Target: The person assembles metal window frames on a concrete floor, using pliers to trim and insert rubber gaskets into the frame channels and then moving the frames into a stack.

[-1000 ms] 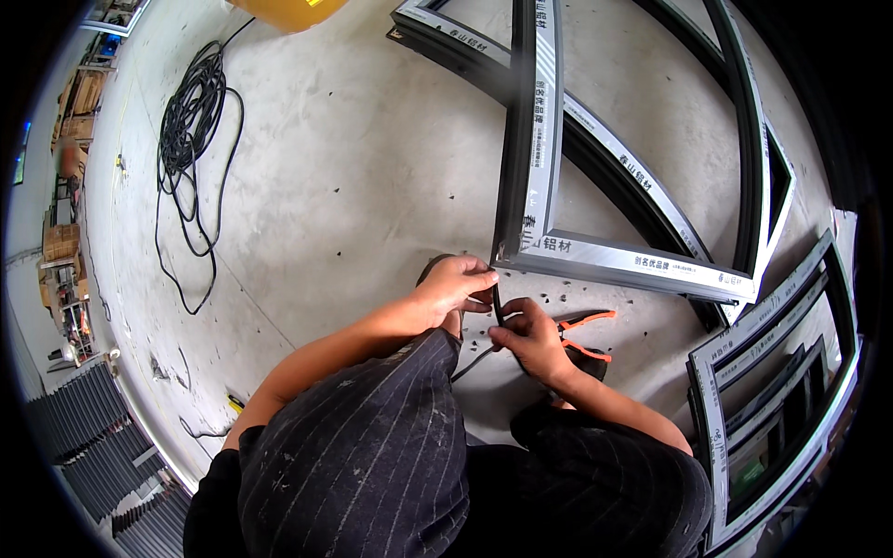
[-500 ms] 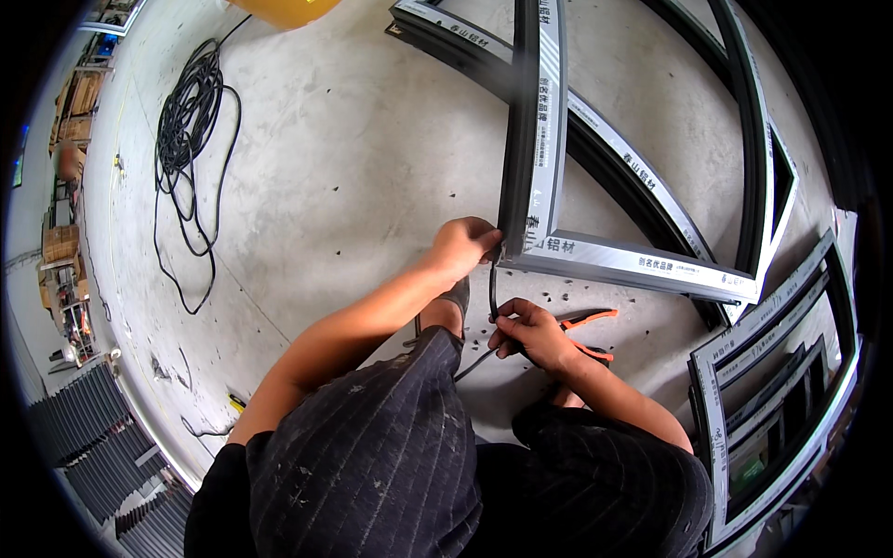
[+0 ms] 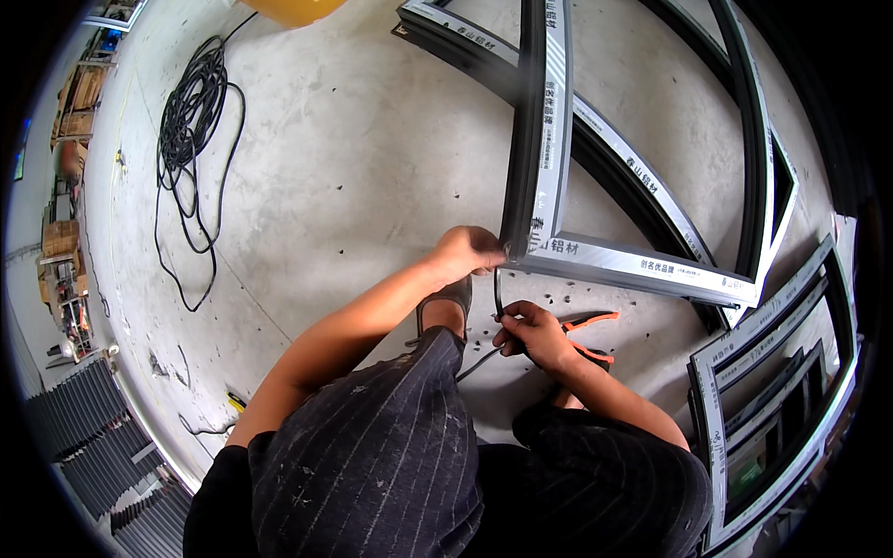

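Note:
A metal window frame [image 3: 642,263] with black and silver profiles stands at an angle, its near-left corner close to me. At that corner my left hand [image 3: 461,252] is closed, fingertips pressed together where a thin black rubber strip [image 3: 498,293] meets the frame; the fingertips are partly hidden. Below it, my right hand [image 3: 530,331] pinches the same strip between thumb and fingers. The strip's tail runs down to the left from that hand, towards my knees. Orange-handled pliers [image 3: 592,320] lie on the floor just beyond my right hand, partly covered by it.
Coiled black cable [image 3: 191,121] lies on the concrete floor [image 3: 372,139] at the left. More frames [image 3: 721,418] lean at the right. A yellow object [image 3: 290,9] stands at the far edge. Dark profiles [image 3: 88,418] are stacked at lower left; small dark scraps dot the floor.
My left fingertips have slid slightly down at the frame corner, towards me. The right hand keeps its pinch on the strip, almost unmoved. The whole view has shifted slightly.

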A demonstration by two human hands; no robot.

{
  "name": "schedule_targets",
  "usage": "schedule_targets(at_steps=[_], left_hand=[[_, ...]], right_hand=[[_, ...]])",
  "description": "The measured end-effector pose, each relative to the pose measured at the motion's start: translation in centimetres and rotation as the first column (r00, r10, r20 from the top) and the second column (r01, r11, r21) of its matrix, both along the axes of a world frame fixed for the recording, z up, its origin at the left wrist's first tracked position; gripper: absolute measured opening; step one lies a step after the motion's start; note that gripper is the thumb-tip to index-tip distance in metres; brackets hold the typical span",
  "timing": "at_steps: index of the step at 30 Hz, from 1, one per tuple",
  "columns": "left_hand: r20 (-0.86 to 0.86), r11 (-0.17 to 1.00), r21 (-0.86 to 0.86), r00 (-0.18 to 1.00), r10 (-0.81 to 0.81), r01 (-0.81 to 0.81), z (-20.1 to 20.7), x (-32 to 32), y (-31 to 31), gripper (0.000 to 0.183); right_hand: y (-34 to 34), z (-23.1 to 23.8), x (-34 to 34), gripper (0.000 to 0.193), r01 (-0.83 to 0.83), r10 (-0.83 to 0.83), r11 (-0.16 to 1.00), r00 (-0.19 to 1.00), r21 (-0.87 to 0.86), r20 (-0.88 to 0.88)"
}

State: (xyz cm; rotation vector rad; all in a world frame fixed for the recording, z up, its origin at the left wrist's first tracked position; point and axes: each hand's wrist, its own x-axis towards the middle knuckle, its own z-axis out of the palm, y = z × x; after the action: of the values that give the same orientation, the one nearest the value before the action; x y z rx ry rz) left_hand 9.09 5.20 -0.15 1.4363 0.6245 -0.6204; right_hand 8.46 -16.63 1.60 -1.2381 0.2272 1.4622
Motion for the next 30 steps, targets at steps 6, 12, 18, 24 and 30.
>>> schedule_targets(at_steps=[6, 12, 18, 24, 30], left_hand=[[0.048, 0.996, 0.075, 0.997, -0.060, 0.056, -0.6, -0.7, -0.2, 0.023], [-0.101, 0.960, -0.277, 0.995, 0.023, -0.050, -1.8, -2.1, 1.4, 0.024], [-0.082, 0.977, -0.212, 0.997, 0.010, -0.027, -0.4, -2.5, -0.4, 0.032], [-0.061, 0.976, -0.163, 0.989, 0.135, -0.144, -1.0, -2.4, -2.2, 0.025], [-0.091, 0.973, -0.082, 0.974, 0.207, -0.214, -1.4, -2.3, -3.2, 0.023]], right_hand=[[-0.4, 0.8, 0.6, 0.021, -0.065, 0.085, 0.992, 0.979, -0.112, 0.186], [-0.2, 5.1, 3.6, 0.020, -0.080, 0.294, 0.954, 0.068, -0.289, 0.953], [-1.6, 2.0, 4.6, 0.020, -0.004, 0.496, 0.856, -0.275, -0.517, 0.824], [-1.9, 0.5, 4.5, 0.019, -0.024, 0.548, 0.824, -0.220, -0.566, 0.807], [-1.7, 0.3, 4.6, 0.015, -0.019, 0.598, 0.783, -0.249, -0.622, 0.762]])
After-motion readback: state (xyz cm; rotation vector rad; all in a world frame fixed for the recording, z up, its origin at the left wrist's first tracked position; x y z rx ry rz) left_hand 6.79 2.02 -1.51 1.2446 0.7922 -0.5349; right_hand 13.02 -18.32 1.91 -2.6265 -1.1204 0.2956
